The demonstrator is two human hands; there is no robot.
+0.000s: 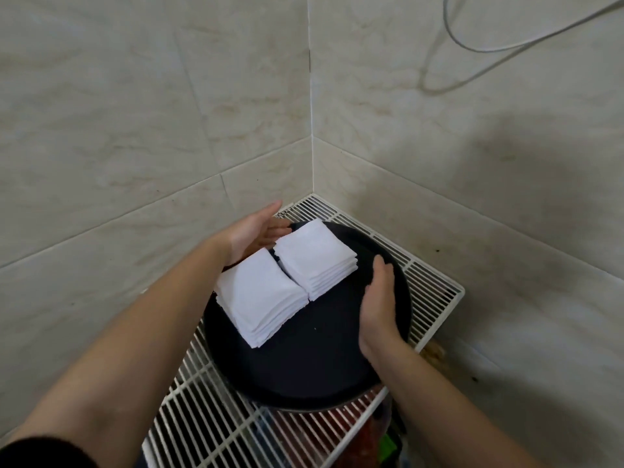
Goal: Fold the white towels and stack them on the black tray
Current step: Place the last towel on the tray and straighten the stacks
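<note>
Tiled corner (310, 130); white wire rack (435, 285) under black tray (304, 366). Left hand (253, 231): flat, fingers straight, empty, just beside two folded towel stacks (263, 295) on tray's left half. Right hand (380, 305): flat, empty, over right rim; probably flanking to square stacks.

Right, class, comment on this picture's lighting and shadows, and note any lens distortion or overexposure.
Head view: soft, even light; a broad dim shadow on the right wall, and the cable casts a faint one. Head view: tile joints curve from wide-angle distortion; the white towels look nearly overexposed.
</note>
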